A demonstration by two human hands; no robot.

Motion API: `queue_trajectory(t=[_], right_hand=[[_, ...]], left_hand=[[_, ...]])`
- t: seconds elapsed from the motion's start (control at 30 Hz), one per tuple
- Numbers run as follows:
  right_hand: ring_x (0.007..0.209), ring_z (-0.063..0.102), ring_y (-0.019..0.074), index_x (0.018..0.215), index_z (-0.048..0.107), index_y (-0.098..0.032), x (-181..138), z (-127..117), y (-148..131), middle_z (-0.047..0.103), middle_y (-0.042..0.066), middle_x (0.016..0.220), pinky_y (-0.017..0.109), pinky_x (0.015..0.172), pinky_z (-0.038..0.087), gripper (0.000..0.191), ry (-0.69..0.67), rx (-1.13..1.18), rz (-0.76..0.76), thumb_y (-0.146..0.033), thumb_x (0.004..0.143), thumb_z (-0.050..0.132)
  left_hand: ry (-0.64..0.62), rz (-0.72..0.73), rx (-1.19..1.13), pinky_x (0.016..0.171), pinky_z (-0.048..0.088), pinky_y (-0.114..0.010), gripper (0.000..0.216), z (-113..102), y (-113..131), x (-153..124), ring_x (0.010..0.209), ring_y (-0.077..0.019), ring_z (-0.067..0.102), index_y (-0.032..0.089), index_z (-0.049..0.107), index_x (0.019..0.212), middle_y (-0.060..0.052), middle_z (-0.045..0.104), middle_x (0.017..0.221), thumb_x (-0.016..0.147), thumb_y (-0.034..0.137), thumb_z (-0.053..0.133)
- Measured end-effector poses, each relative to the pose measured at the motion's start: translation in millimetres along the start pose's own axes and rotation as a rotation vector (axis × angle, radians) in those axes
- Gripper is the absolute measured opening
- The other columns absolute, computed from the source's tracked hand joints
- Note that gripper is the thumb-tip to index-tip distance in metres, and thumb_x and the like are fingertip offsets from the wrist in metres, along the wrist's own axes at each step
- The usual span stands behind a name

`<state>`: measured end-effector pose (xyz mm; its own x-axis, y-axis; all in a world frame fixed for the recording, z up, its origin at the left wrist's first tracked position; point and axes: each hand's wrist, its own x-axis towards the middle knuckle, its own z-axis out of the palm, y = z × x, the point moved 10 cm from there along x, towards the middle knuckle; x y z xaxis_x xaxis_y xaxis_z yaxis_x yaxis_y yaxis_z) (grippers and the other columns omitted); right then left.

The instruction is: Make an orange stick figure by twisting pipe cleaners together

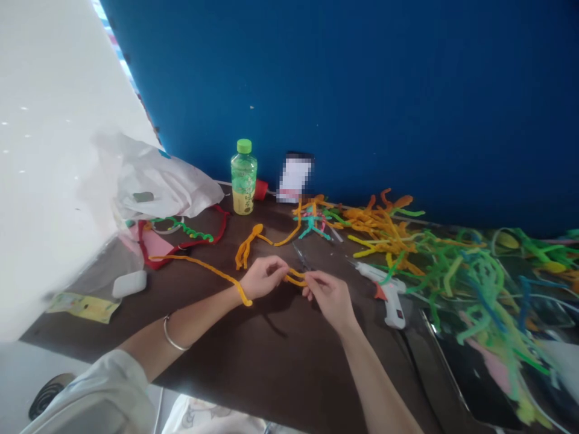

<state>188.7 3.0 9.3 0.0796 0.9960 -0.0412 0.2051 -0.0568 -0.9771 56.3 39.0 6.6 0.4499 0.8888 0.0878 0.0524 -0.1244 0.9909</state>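
Observation:
My left hand (265, 277) and my right hand (328, 298) meet above a dark brown table (280, 355), pinching a short loop of orange pipe cleaner (295, 278) between them. A long orange pipe cleaner (203, 267) runs from near my left wrist across the table. Just beyond my left hand lies a looped orange pipe-cleaner shape (246, 248). Small scissors (301, 256) lie just past my fingers, partly hidden by them. Right of my right hand rests a white hot glue gun (388, 295).
Heaps of orange, green and blue pipe cleaners (470, 271) spread over a shiny dark sheet at right. A green-capped bottle (244, 178), white plastic bag (167, 184), red-edged pink foam piece (158, 244) and white case (129, 284) stand farther left, before a blue wall (339, 78).

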Motion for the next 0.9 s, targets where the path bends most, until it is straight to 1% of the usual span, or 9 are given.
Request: queue_trajectory(t=[0.13,0.3,0.4,0.53,0.63,0.7,0.77,0.83,0.9], right_hand=[[0.046,0.052,0.0109,0.073,0.06,-0.015,-1.8,-3.5,-6.7,0.055,0.001,0.055,0.023,0.045,0.043,0.026,0.054,-0.057,-0.082,-0.041,0.072,0.059],[0.04,0.047,0.01,0.074,0.058,-0.015,-5.6,10.6,-4.4,0.051,-0.001,0.045,0.021,0.039,0.039,0.03,-0.023,-0.048,-0.01,-0.044,0.073,0.056],[0.039,0.046,0.0096,0.075,0.058,-0.015,-6.4,11.4,-3.3,0.051,-0.002,0.045,0.021,0.039,0.038,0.029,-0.024,-0.042,-0.008,-0.044,0.073,0.056],[0.044,0.049,0.0108,0.075,0.058,-0.016,-6.0,-0.9,-8.4,0.052,-0.001,0.051,0.022,0.043,0.042,0.025,0.069,-0.083,-0.108,-0.041,0.075,0.054],[0.05,0.052,0.0115,0.074,0.06,-0.017,-6.8,-10.5,-15.6,0.055,0.001,0.059,0.024,0.049,0.045,0.025,0.149,-0.113,-0.177,-0.041,0.076,0.053],[0.049,0.052,0.0117,0.074,0.06,-0.017,-5.9,-12.3,-13.9,0.057,0.002,0.06,0.024,0.049,0.045,0.026,0.158,-0.083,-0.138,-0.042,0.075,0.054],[0.048,0.052,0.0118,0.074,0.059,-0.016,-4.3,-11.0,-8.7,0.057,0.001,0.057,0.024,0.046,0.044,0.027,0.141,-0.026,-0.063,-0.042,0.073,0.057],[0.048,0.052,0.0119,0.074,0.058,-0.016,-2.9,-9.4,-5.0,0.057,0.001,0.057,0.023,0.046,0.044,0.027,0.121,0.015,-0.015,-0.043,0.071,0.059],[0.05,0.054,0.012,0.073,0.057,-0.016,-2.0,-11.0,-5.0,0.058,0.001,0.058,0.023,0.047,0.045,0.027,0.123,0.015,-0.015,-0.043,0.07,0.06]], left_hand=[[-0.022,0.012,-0.01,0.046,0.038,-0.018,0.032,1.1,1.5,-0.3,0.045,-0.0053,0.046,0.01,0.057,0.076,0.0,0.054,0.056,0.078,0.041,0.05],[-0.022,0.091,0.035,0.056,0.045,-0.021,0.041,-1.3,14.1,-1.7,0.06,-0.0099,0.057,0.013,0.061,0.101,-0.005,0.063,0.073,0.07,0.039,0.062],[-0.033,0.11,0.011,0.057,0.048,-0.022,0.037,0.8,16.9,-2.4,0.059,-0.0103,0.059,0.013,0.065,0.094,-0.006,0.064,0.076,0.067,0.039,0.064],[0.014,-0.026,-0.107,0.05,0.048,-0.023,0.035,-1.5,-0.5,-0.3,0.05,-0.0099,0.057,0.009,0.066,0.083,-0.005,0.062,0.068,0.068,0.041,0.062],[0.019,-0.072,-0.054,0.049,0.046,-0.022,0.036,-3.7,-6.7,1.7,0.05,-0.01,0.055,0.009,0.065,0.088,-0.004,0.062,0.062,0.071,0.04,0.059],[-0.008,-0.02,0.037,0.056,0.046,-0.022,0.033,-3.6,0.4,2.9,0.057,-0.0106,0.056,0.01,0.065,0.087,-0.004,0.063,0.065,0.074,0.039,0.057],[-0.032,0.049,0.131,0.061,0.045,-0.022,0.031,-2.5,10.5,2.4,0.062,-0.0105,0.056,0.01,0.064,0.078,-0.004,0.063,0.068,0.077,0.039,0.052],[-0.059,0.048,0.16,0.056,0.043,-0.02,0.034,0.0,12.5,0.9,0.055,-0.0089,0.053,0.01,0.061,0.073,-0.002,0.059,0.059,0.08,0.041,0.047],[-0.105,-0.019,0.111,0.046,0.038,-0.019,0.037,4.9,5.5,-0.9,0.043,-0.0066,0.047,0.01,0.059,0.075,0.002,0.051,0.047,0.081,0.043,0.043]])
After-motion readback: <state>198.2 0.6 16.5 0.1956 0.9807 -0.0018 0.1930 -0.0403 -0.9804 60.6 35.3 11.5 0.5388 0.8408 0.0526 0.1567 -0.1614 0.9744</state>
